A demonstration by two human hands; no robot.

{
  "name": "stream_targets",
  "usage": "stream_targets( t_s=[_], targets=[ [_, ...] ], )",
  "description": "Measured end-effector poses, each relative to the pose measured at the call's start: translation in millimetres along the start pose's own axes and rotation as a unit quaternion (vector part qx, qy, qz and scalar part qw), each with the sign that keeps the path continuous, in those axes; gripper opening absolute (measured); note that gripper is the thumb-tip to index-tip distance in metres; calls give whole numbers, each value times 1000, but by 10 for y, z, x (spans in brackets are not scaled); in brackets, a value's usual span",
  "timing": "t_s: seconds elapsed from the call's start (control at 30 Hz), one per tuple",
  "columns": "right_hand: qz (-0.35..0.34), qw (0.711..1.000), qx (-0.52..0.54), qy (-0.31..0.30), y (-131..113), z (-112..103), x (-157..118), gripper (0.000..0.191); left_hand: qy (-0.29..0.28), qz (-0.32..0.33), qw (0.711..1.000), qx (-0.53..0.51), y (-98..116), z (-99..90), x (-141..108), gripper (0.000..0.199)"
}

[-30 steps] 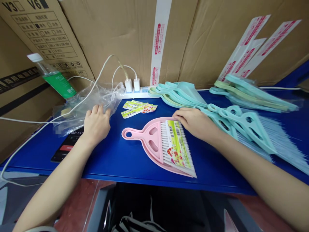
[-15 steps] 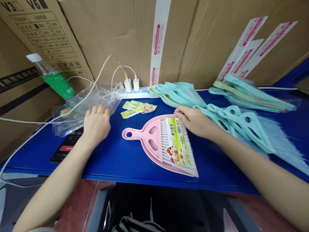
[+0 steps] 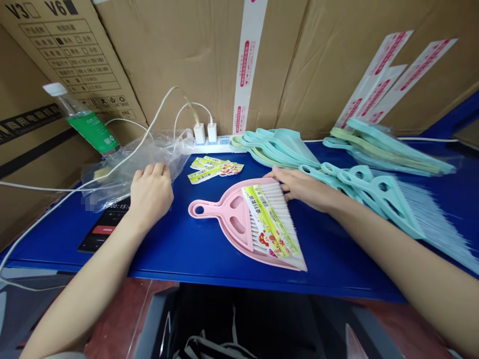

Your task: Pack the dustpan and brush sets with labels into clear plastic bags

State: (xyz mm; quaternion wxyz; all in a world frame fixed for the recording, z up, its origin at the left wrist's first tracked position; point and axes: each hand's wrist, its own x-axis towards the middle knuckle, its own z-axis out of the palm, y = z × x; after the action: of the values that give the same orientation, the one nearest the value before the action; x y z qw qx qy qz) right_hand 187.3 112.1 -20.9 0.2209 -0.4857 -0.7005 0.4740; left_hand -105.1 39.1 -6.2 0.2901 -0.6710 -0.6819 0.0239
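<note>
A pink dustpan (image 3: pixel 209 210) lies flat on the table with a white-bristled pink brush (image 3: pixel 287 213) nested in it. Across the bristles slants a yellow-green printed label (image 3: pixel 270 219). My right hand (image 3: pixel 304 188) is at the set's upper right corner, fingers apart, the nearest ones at the pan's rim and bristle ends. To the left, my left hand (image 3: pixel 152 193) rests as a loose fist on the table, beside a clear plastic bag (image 3: pixel 130 154) and a phone (image 3: pixel 99 232); nothing shows in it, and its fingertips are hidden.
Several loose labels (image 3: pixel 209 172) lie behind the pink set. Stacked teal and green dustpans (image 3: pixel 288 144), teal brushes (image 3: pixel 396 199) and bagged sets (image 3: pixel 389 149) fill the right side. A power strip (image 3: pixel 224 143), white cable (image 3: pixel 149 119) and tilted bottle (image 3: pixel 90 129) are at the back.
The label has turned on the bristles, its upper end shifting left. My right hand has moved slightly right and its fingers have spread. My left hand has hardly moved.
</note>
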Motion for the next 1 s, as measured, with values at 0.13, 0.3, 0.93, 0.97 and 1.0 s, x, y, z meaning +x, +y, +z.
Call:
stream_targets(
  t_s=[0.13,0.3,0.93,0.97,1.0],
  targets=[
    [-47,999,-21,-10,61,-20,20,14,67,16,996,-48,6,-31,-10,39],
    [-32,999,5,-12,40,0,9,21,87,92,978,-164,55,-43,-32,36],
    [14,984,154,-88,-96,0,-151,93,-36,207,935,-286,139,-65,-90,49],
    [5,984,152,-88,-117,-37,-171,92,-39,207,935,-284,136,-70,-90,52],
    [-6,986,146,-86,-138,-83,-191,90,-42,209,936,-281,131,-78,-90,54]
  ],
)
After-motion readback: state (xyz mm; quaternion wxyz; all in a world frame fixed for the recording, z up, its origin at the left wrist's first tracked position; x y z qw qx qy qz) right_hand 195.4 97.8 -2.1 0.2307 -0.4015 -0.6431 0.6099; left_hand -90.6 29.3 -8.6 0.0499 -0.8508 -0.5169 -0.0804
